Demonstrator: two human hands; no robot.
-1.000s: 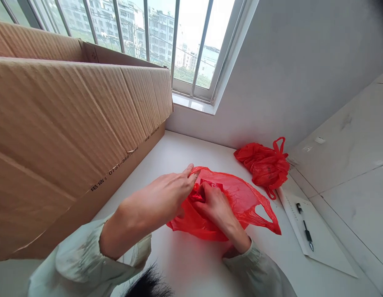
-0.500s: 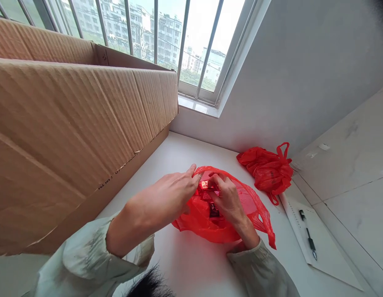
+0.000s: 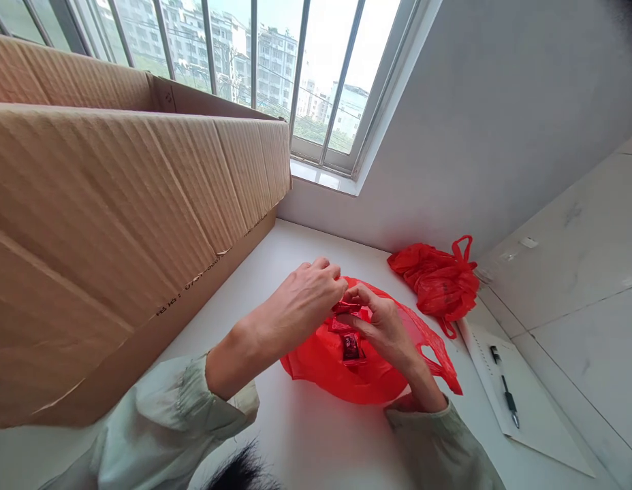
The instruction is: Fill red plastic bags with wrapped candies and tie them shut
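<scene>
An open red plastic bag [image 3: 326,371] lies on the white table, with several small wrapped packets inside. One dark red packet [image 3: 351,346] shows plainly among them. My right hand [image 3: 387,333] reaches over the bag's mouth, its thumb and fingers closed round a small red packet [image 3: 347,308]. Close against it, my left hand [image 3: 316,289] is closed at the bag's far left rim. Its fingertips are turned away, so what they pinch is hidden.
A large cardboard box [image 3: 142,197] stands at the left below a barred window [image 3: 275,75]. Another red bag [image 3: 441,282], crumpled, sits by the wall. To the right, a black pen [image 3: 507,391] rests on a white notebook [image 3: 541,415].
My left hand has risen slightly and its fingers have curled in towards the right hand. The right hand has lifted the small red packet a little, and the dark packet below is more exposed.
</scene>
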